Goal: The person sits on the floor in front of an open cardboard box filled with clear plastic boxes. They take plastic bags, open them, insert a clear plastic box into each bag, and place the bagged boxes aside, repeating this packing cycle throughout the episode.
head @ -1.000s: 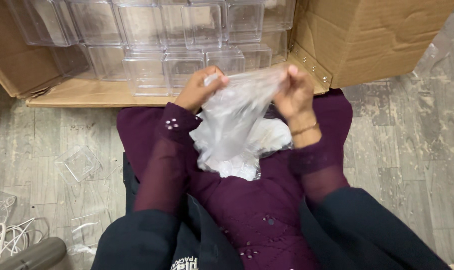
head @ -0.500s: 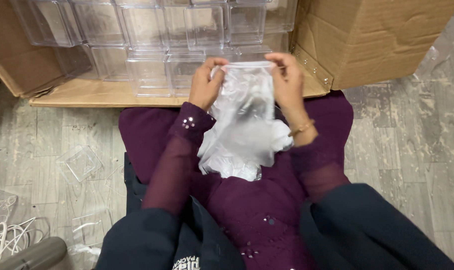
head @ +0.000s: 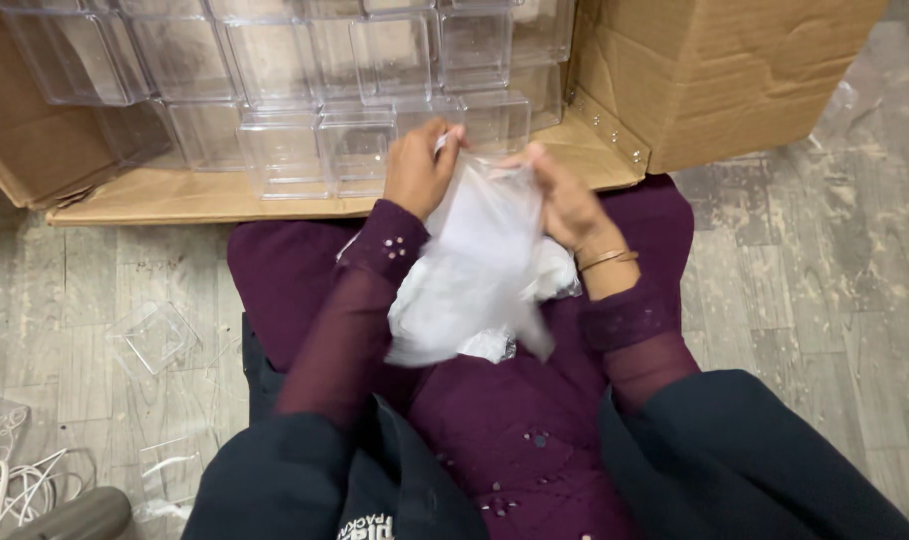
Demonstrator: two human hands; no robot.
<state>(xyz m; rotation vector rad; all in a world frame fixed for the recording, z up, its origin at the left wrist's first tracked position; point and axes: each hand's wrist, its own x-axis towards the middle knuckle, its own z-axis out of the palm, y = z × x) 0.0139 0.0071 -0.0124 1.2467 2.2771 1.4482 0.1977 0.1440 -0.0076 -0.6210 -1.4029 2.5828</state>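
Note:
A clear plastic bag (head: 479, 255) with something white inside hangs over my lap. My left hand (head: 417, 168) pinches the bag's top edge on the left, and my right hand (head: 564, 200) grips the top edge on the right, a thin bangle on its wrist. Both hands are close together above the purple cloth (head: 494, 420) on my knees. What the bag holds is too blurred to name.
An open cardboard box (head: 734, 80) lies on its side ahead, filled with stacked clear plastic boxes (head: 304, 90). One loose clear box (head: 154, 338) sits on the grey wood floor at left, with white cords (head: 14, 490) at the lower left corner.
My hands have drawn closer together and dropped slightly, bunching the top of the bag, which was held stretched wide half a second ago.

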